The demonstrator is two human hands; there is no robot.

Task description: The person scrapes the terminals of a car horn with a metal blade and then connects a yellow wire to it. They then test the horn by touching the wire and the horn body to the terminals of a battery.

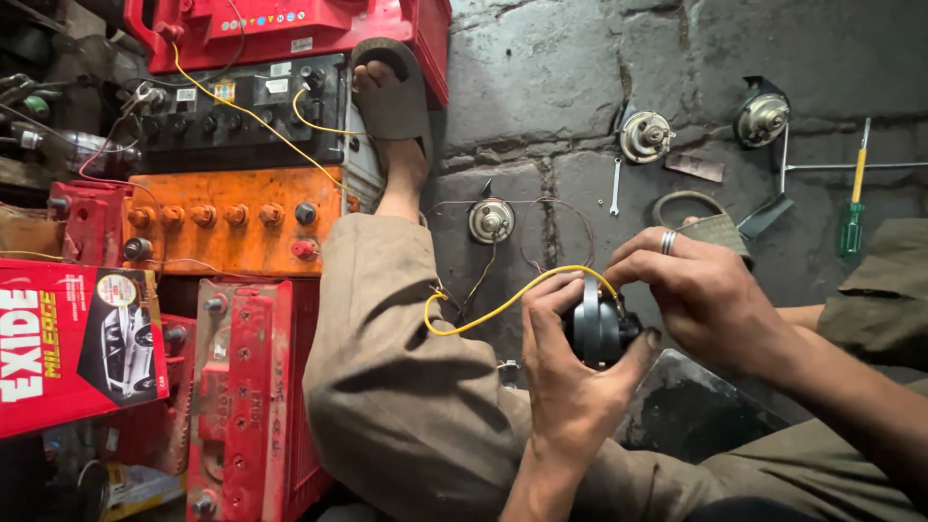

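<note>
Left hand (570, 372) wrapped around a round dark-grey metal horn unit (597, 331), fingers curled over its left edge and thumb hooked beneath, clamped firmly. Right hand (698, 290), wearing a silver ring, pinched closed at the fingertips on the end of a thin yellow insulated wire (503, 304) right at the top of the horn unit. Wire looping down and left across a knee in brown-grey cloth (396, 367), then up toward the batteries. Horn unit held in the air above the lap, just over a dark flat metal plate (696, 411).

To the left, a stack of car batteries: an orange rectangular battery (232, 222), a black one (242, 106) above it, red ones around. A sandalled foot (391, 97) resting against the black battery. On the grey stone floor (541, 87), three more round silver horn discs (491, 220) (646, 135) (762, 116), well apart, plus a green-and-yellow-handled screwdriver (853, 198) and a small spanner (616, 186).
</note>
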